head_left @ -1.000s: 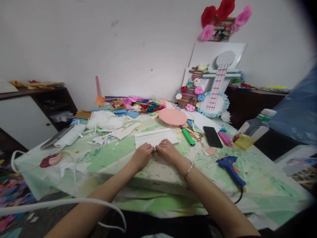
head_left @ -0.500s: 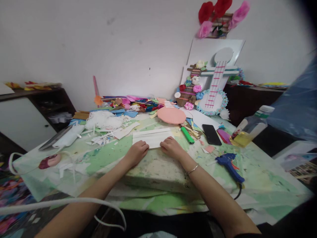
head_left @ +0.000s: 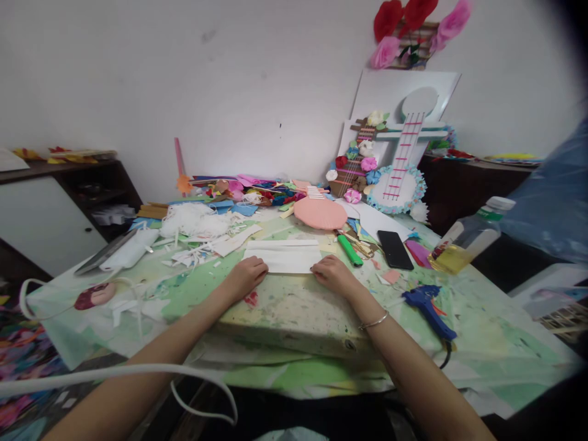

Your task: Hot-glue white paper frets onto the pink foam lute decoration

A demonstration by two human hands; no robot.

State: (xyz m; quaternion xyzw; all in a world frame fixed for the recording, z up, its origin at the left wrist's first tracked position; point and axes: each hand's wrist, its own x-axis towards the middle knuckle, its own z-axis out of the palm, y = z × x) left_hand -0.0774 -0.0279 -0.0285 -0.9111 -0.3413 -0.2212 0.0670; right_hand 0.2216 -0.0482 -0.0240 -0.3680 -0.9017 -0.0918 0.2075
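A white sheet of paper (head_left: 291,258) with a folded strip along its far side lies flat on the table in front of me. My left hand (head_left: 247,275) has its fingers curled down onto the near left corner. At the near right corner my right hand (head_left: 334,274), with a bangle on its wrist, is closed on the edge. Both sets of fingertips are partly hidden. Just beyond the paper sits a pink round paper-covered shape (head_left: 320,213) with a striped neck. A green box cutter (head_left: 349,250) lies to the right of the sheet.
On the right are a blue glue gun (head_left: 429,309), a black phone (head_left: 395,249) and a bottle of yellow liquid (head_left: 471,239). Paper scraps and white shreds (head_left: 195,222) cover the left. Decorated guitar models (head_left: 404,156) lean on the wall. A white cable (head_left: 138,370) crosses my left arm.
My hands have moved apart along the paper's near edge, from its middle out to the corners. The view has shifted slightly.
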